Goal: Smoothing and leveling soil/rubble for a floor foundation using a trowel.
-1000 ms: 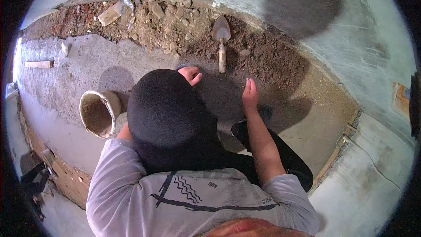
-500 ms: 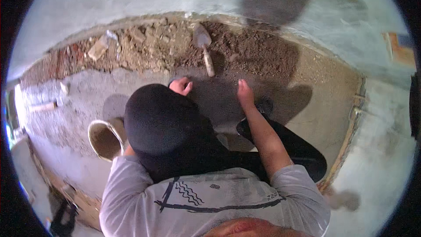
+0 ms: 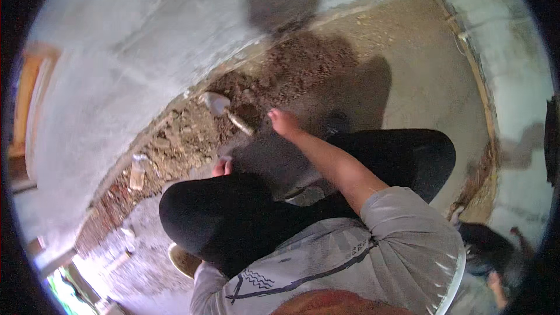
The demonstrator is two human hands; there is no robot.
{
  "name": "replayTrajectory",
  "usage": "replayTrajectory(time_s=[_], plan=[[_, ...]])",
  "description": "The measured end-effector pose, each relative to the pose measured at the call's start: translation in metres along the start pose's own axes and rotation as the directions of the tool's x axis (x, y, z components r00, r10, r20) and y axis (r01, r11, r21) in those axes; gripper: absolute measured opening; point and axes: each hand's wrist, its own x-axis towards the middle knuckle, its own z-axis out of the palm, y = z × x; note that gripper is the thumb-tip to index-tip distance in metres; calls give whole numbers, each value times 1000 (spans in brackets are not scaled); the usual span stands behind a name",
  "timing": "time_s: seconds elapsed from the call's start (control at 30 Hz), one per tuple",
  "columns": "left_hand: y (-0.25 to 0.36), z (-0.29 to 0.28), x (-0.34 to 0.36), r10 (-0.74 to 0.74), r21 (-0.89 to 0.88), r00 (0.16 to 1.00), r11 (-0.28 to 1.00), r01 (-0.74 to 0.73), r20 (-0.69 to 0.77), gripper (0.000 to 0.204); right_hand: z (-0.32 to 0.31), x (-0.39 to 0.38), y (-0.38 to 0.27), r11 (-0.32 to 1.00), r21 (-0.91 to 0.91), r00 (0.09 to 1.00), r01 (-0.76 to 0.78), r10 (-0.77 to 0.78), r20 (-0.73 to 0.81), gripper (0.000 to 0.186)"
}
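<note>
My right hand point(image 3: 284, 123) reaches over the dark, shaded floor, just right of a trowel's handle and apart from it. Its fingers are curled together; whether anything small is in them is hidden. The trowel point(image 3: 219, 104) lies on the loose soil point(image 3: 291, 70), its pale metal blade towards the wall and its worn handle towards me. My left hand point(image 3: 222, 167) is low, beyond my left knee at the edge of the soil strip. The knee covers part of it and the fingers are blurred, so its grip does not show.
A light bucket point(image 3: 184, 261) stands by my left leg, partly covered. Rubble with a pale brick piece point(image 3: 137, 174) lies along the wall point(image 3: 134, 76). Behind me at the lower right is another person point(image 3: 490, 251). A wooden strip point(image 3: 483, 81) edges the floor at right.
My view has swung to the right, so the wall and soil strip now slant and another person shows at lower right. The trowel still lies on the soil; my right hand is nearer its handle.
</note>
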Motion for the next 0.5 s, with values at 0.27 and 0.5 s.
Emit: replayTrajectory(time_s=[0.27, 0.5], plan=[[114, -12, 29, 133, -118, 988, 983, -142, -83, 25, 11, 12, 40, 992, 116, 987, 40, -21, -158, 35], [108, -134, -114, 60, -231, 958, 964, -128, -282, 24, -38, 11, -21, 987, 76, 969, -142, 123, 213, 40]])
